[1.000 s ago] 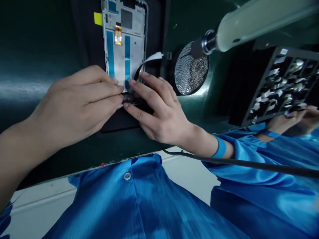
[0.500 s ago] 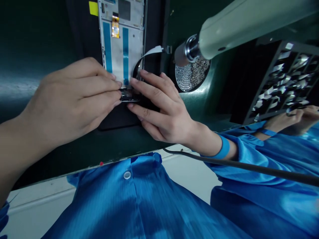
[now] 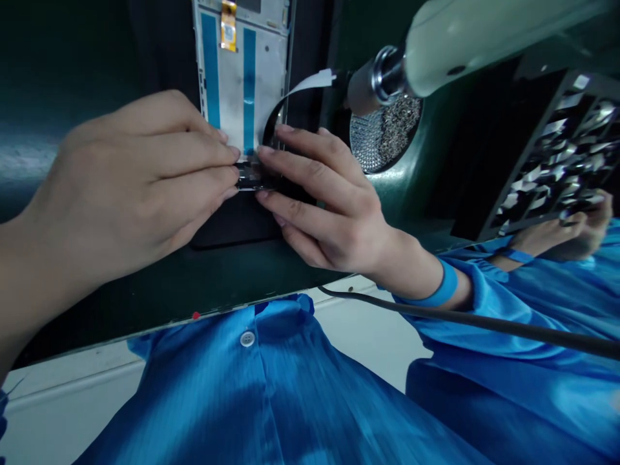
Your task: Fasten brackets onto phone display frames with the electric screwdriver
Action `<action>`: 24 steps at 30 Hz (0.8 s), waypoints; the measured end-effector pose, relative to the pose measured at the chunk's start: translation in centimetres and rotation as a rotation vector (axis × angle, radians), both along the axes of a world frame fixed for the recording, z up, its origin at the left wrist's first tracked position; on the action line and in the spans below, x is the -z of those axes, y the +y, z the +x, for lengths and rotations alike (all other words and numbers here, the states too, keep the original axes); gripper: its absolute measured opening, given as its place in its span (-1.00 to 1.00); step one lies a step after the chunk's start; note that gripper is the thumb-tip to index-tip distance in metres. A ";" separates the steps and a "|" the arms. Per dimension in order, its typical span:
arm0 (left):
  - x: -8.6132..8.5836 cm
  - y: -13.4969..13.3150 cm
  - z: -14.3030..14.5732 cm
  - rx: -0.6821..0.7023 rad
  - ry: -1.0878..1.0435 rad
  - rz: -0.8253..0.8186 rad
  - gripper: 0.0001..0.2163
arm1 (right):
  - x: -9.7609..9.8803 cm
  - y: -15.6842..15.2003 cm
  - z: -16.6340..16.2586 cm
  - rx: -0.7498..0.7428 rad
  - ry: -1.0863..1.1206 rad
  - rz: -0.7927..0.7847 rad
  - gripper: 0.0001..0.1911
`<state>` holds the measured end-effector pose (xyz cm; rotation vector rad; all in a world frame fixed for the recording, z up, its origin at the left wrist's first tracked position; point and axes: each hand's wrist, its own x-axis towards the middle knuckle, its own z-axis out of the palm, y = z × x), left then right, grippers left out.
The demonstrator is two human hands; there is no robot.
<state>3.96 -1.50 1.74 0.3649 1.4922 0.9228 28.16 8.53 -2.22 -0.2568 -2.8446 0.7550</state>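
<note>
A silver phone frame (image 3: 230, 77) lies upper centre, its far part cut off by the picture edge. Two blue strips (image 3: 210, 71) run along it, with an orange flex cable (image 3: 228, 29) higher up. My left hand (image 3: 140, 174) has its fingers pressed together, gripping the black near end of the frame at its left side. Opposite it, my right hand (image 3: 334, 206) pinches the same end, two fingers on top and the others at the near edge. From beside the right fingertips curls a black ribbon cable with a white tip (image 3: 314, 79). The fingers hide much of that end.
Under the frame is a black mat (image 3: 237, 223) on a dark green table (image 3: 159, 290). At right stand a round dish of small metal screws (image 3: 400, 132), a pale cylindrical tool (image 3: 450, 45) above it, and a black tray of flex cables (image 3: 533, 174). A co-worker's hands (image 3: 562, 232) are beyond.
The view has shifted slightly, so the frame's upper part and the yellow tab have slid out at the top. Both hands stay at the frame's near end, with little finger movement.
</note>
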 end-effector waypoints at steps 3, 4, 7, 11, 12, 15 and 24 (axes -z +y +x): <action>0.1 0.1 0.0 0.009 0.001 -0.001 -0.56 | 0.0 -0.2 0.0 0.046 -0.078 -0.001 -0.58; 0.2 0.1 0.0 0.026 0.014 0.004 -0.51 | 0.0 -0.4 0.0 0.053 -0.086 0.006 -0.56; 0.4 -0.2 -0.2 0.089 0.074 0.043 -0.43 | 0.0 -1.1 -0.1 0.050 -0.071 0.048 -0.54; 0.7 -0.6 -0.4 0.214 0.180 0.101 -0.35 | 0.2 -1.1 0.0 0.019 -0.023 0.118 -0.55; 0.8 -0.7 -0.5 0.236 0.198 0.111 -0.32 | 0.2 -1.0 0.0 0.009 -0.005 0.125 -0.55; 1.1 -0.6 -0.8 0.285 0.267 0.158 -0.36 | 0.0 -0.7 -0.1 0.004 -0.023 0.097 -0.55; 2.6 -2.6 -2.4 0.715 0.919 0.761 -0.58 | 0.7 -1.0 -0.2 0.018 0.011 0.047 -0.48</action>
